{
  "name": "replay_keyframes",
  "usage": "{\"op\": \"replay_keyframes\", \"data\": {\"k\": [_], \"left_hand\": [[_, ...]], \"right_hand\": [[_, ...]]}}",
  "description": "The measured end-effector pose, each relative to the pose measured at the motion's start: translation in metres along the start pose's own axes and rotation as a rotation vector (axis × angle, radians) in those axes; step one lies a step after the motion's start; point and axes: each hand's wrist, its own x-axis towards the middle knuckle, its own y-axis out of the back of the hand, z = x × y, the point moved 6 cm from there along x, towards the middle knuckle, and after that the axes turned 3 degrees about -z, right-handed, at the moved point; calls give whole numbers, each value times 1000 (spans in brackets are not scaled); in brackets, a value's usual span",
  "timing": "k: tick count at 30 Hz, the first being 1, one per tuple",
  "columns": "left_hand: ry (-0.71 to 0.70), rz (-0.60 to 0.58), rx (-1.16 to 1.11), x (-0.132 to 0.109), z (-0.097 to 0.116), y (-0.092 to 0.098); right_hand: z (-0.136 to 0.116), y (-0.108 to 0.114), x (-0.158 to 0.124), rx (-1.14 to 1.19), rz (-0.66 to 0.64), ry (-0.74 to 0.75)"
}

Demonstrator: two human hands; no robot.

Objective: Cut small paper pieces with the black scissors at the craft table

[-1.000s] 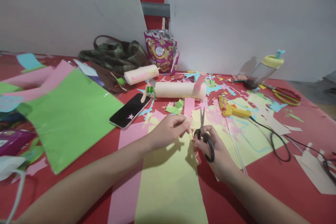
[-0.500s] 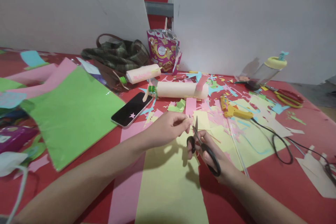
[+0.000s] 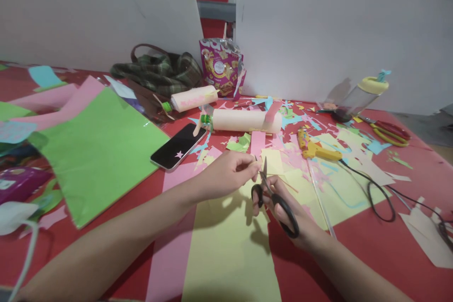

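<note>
In the middle of the view, my left hand (image 3: 233,174) is closed in a pinch. What sits between its fingertips is too small to make out. Black-handled scissors (image 3: 286,217) are in my right hand (image 3: 288,205), with fingers through the loops and the blades parted, pointing up beside my left fingertips. Below both hands lies a long yellow paper sheet (image 3: 230,255), with a pink sheet (image 3: 170,245) along its left side. Just beyond is a paper-wrapped bottle (image 3: 240,121) with a green cap, lying on its side.
Left of my hands lie a phone (image 3: 179,147) with a pink star on it and a large green sheet (image 3: 102,151). A yellow glue gun (image 3: 318,150) with a black cord is at right, among paper scraps. Behind stand a snack bag (image 3: 222,68) and a clear bottle (image 3: 359,99).
The view has shifted very slightly. Both hands and the scissors stay almost where they were, the blades still parted.
</note>
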Motion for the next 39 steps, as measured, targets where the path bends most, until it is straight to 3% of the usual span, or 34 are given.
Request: {"op": "replay_keyframes", "data": {"k": [39], "left_hand": [[-12, -85, 105, 2, -3, 1]], "right_hand": [[0, -4, 1, 99, -90, 20]]}}
